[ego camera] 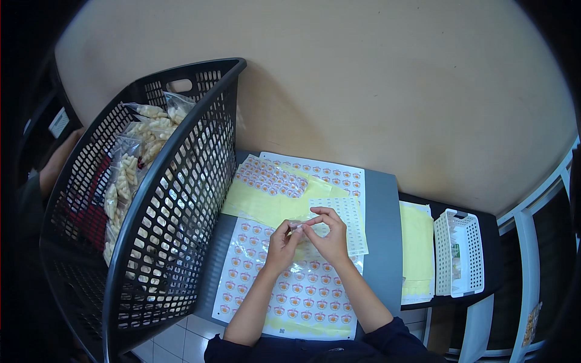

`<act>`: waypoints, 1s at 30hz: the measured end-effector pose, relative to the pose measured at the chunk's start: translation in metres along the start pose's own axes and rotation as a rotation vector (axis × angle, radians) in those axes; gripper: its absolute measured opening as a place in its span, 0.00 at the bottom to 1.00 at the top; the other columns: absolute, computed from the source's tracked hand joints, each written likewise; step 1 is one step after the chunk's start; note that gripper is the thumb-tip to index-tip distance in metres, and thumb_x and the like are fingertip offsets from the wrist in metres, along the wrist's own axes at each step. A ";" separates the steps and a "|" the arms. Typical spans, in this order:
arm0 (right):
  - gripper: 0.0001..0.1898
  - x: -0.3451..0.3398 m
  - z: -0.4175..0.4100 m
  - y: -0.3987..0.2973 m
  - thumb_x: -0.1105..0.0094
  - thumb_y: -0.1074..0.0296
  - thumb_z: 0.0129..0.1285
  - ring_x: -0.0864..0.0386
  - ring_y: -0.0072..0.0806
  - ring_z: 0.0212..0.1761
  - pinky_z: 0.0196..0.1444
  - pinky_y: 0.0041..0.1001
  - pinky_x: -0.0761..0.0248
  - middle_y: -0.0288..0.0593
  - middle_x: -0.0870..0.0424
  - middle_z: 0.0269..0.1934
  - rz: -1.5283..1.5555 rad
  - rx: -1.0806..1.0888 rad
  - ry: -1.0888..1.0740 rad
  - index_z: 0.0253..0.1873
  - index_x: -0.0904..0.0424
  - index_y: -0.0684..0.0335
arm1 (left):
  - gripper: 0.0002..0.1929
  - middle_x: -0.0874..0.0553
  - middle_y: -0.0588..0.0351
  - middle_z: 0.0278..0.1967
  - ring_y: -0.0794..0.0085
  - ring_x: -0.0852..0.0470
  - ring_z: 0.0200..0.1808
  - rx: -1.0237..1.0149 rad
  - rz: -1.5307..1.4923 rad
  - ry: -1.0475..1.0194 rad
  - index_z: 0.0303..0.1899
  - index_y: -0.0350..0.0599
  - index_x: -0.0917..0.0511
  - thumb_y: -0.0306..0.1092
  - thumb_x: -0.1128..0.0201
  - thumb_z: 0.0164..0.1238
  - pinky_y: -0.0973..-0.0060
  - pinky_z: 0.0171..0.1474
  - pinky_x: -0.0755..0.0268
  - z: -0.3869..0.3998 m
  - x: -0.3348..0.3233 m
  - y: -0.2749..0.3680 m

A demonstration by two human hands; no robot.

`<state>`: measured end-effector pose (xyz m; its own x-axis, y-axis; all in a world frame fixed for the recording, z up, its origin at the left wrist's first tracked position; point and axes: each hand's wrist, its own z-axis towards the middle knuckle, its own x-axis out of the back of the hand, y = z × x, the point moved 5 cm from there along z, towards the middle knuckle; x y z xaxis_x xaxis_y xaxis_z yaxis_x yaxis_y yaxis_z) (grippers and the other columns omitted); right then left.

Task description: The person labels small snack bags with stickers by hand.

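Observation:
Fingertips of my left hand [282,245] and my right hand [330,233] meet over the table, pinching the top edge of a clear plastic bag [299,254]. The bag's contents are hard to make out, partly hidden by my fingers. Beneath it lies a large white sheet of round pink-and-orange stickers [295,300]. A white sheet of small printed labels [357,227] is just beyond my right hand. Yellow backing paper [252,204] lies past my left hand, with a smaller piece of the sticker sheet [272,178] on top.
A tall black plastic basket [150,181] at left holds clear bags of pale capsule-shaped pieces [125,177]. Behind it shows a person's arm [56,159]. To the right are a yellow paper stack [416,249] and a white perforated basket [475,254]. A beige wall [340,90] stands ahead.

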<state>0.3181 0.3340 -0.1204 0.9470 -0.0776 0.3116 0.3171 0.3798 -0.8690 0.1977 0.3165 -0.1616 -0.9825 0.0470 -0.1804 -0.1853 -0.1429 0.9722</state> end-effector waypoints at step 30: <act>0.04 0.203 -0.072 -0.016 0.45 0.76 0.52 0.24 0.23 0.34 0.31 0.19 0.29 0.38 0.22 0.32 0.151 -0.031 0.013 0.34 0.24 0.65 | 0.12 0.28 0.51 0.45 0.68 0.29 0.44 -0.404 0.466 -0.265 0.42 0.40 0.28 0.26 0.45 0.54 0.76 0.41 0.35 -0.054 -0.190 0.064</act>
<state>0.5087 0.2453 -0.0707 0.9845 -0.0338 0.1719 0.1725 0.3591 -0.9172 0.3715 0.2453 -0.0734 -0.9332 0.1241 0.3372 0.2134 -0.5637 0.7979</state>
